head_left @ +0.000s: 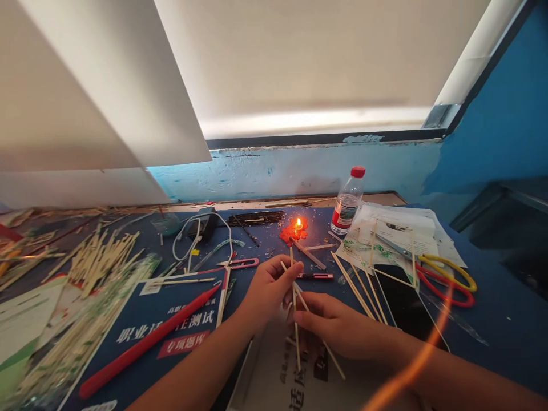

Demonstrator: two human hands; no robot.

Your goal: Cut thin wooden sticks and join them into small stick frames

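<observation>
- The left hand [274, 282] has its grip closed, thumb and fingers pinching near the upper ends of two thin, pale wooden sticks [298, 348].
- The right hand [331, 325] grasps the same pair lower down; its fingers partly hide the exact contact. The sticks cross at a narrow angle, their lower ends spread apart.
- Under the hands lies a pale grey book [261, 377] with black Chinese characters.
- Just beyond the fingers is a pink-and-black box cutter [315, 276]. Farther back, a lit candle [295, 231] burns in a flower-shaped patch of orange-red wax.
- To the right, more pale sticks [355, 285] lie beside a black-screened phone [406, 302], near scissors with red and yellow handles [466, 297]. Behind them are printed white papers [445, 242] and a clear plastic bottle with a red cap [347, 202].
- To the left, a long red tapered tool [149, 342] lies across a dark blue book [171, 357], with pink-handled snips [246, 263] beyond its top edge.
- Farther left are a plastic-wrapped bundle of sticks [92, 337] and a loose pale heap of sticks [103, 257].
- All this rests on a dark blue bench [499, 342] below a pale blue wall [274, 168].
</observation>
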